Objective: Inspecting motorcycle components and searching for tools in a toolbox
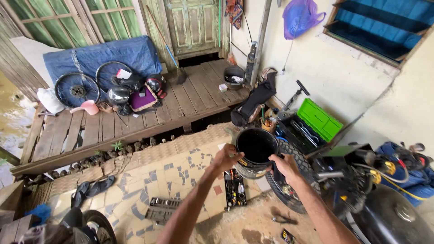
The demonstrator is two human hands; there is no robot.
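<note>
A black bucket (257, 149) is held up at chest height over a knobby tyre (289, 180), mouth tilted toward the camera, seemingly so its inside can be seen. The left hand (227, 157) and right hand (284, 165) have their fingers closed on opposite sides of its rim. Below lie a tool tray (235, 189) and socket set (162, 208) (both open) on a mosaic floor (181, 174); a green toolbox (318, 119) stands near the wall, wheels (77, 89) on a wooden deck (135, 122).

Purple plastic bag (299, 17) on wall
</note>
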